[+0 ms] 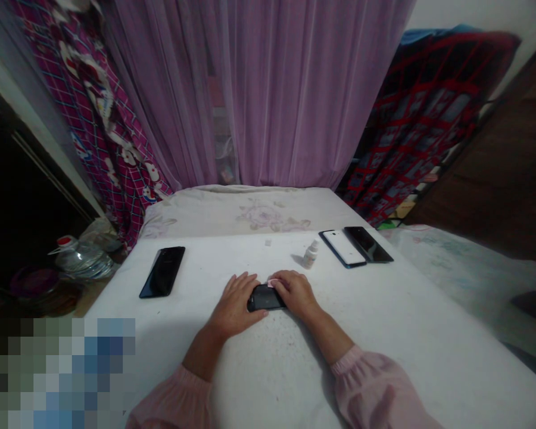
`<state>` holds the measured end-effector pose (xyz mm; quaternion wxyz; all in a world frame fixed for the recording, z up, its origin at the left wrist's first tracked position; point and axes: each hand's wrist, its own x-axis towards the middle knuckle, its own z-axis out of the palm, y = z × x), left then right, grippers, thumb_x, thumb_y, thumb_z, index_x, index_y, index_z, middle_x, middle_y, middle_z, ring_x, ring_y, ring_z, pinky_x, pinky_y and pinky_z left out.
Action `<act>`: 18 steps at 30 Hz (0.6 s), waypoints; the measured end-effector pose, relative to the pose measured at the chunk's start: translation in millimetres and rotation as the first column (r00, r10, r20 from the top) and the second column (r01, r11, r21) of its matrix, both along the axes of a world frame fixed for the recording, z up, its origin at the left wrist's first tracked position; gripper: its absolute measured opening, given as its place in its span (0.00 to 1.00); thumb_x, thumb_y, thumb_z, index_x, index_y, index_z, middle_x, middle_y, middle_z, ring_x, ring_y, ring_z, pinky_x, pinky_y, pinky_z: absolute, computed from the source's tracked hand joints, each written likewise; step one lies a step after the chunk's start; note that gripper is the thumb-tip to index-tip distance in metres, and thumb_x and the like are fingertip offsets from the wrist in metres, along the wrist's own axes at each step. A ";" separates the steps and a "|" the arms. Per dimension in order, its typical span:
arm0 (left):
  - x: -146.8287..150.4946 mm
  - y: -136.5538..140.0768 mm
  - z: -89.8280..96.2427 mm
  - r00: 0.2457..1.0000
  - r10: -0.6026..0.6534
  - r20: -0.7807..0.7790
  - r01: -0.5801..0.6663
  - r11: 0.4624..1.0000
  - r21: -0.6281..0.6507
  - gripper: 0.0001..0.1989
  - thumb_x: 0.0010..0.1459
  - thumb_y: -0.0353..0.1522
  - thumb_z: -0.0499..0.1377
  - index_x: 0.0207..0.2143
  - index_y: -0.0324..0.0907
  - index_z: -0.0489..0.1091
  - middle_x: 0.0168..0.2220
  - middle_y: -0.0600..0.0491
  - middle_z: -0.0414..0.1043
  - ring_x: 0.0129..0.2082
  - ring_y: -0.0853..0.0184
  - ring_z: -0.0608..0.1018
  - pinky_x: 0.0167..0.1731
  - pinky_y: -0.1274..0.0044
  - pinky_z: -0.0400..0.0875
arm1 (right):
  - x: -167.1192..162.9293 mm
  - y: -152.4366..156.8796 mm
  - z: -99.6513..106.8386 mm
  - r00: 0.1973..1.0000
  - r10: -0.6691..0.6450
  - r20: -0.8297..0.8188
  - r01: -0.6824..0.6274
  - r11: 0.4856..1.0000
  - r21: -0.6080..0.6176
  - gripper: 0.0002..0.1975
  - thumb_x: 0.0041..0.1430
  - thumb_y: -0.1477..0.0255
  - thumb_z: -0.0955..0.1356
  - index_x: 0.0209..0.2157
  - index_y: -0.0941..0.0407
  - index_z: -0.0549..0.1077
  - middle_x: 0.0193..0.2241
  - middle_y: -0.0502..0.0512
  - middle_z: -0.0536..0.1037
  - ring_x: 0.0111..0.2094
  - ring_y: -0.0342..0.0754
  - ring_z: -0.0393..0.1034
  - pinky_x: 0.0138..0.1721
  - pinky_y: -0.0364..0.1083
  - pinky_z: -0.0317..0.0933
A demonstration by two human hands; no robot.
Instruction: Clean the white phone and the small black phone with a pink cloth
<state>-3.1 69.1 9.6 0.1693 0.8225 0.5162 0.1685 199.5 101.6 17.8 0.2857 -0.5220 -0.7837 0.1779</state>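
Note:
A small dark phone (264, 299) lies flat on the white-covered table, between my two hands. My left hand (231, 305) holds its left end, with the fingers at the far side and the thumb along the near edge. Pinched under the fingers of my right hand (299, 293) is a small pale pink wipe or cloth (273, 282), at the phone's far right part. My right fingers partly hide both the wipe and that end of the phone. Just beyond my right hand stands a small white bottle (311, 255), upright with its cap on.
On the left lies a black phone (163, 271). A white phone (345, 247) and another black phone (368, 244) lie side by side at the right. A tiny pale square (268, 242) rests farther back. Purple curtains (290, 95) hang behind; a water bottle (83, 257) stands left.

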 end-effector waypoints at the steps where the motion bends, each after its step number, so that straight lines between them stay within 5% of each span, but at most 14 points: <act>1: 0.0 -0.1 0.3 1.000 -0.001 -0.002 0.001 1.000 0.000 0.31 0.53 0.43 0.65 0.57 0.45 0.64 0.65 0.45 0.61 0.67 0.52 0.58 0.66 0.55 0.44 | -0.4 0.2 -0.2 1.000 0.000 0.000 0.000 1.000 0.004 0.08 0.61 0.72 0.66 0.34 0.52 0.78 0.34 0.51 0.82 0.38 0.50 0.73 0.43 0.48 0.58; 12: -19.5 5.7 -0.6 1.000 0.005 -0.008 -0.006 0.999 -0.037 0.30 0.49 0.44 0.68 0.53 0.44 0.67 0.64 0.43 0.61 0.67 0.51 0.57 0.66 0.56 0.47 | 3.5 -0.8 -4.0 0.998 0.056 -0.016 -0.056 0.998 0.027 0.08 0.63 0.71 0.65 0.35 0.53 0.78 0.34 0.52 0.82 0.38 0.49 0.72 0.44 0.47 0.58; 18: -16.9 5.5 -3.9 1.000 0.024 -0.002 -0.024 1.000 0.000 0.31 0.48 0.43 0.69 0.53 0.45 0.67 0.63 0.45 0.63 0.66 0.52 0.59 0.66 0.57 0.47 | -1.7 -9.1 -4.0 0.967 0.253 -0.015 -0.250 0.963 0.100 0.06 0.61 0.73 0.67 0.34 0.52 0.77 0.42 0.52 0.81 0.44 0.49 0.73 0.49 0.50 0.56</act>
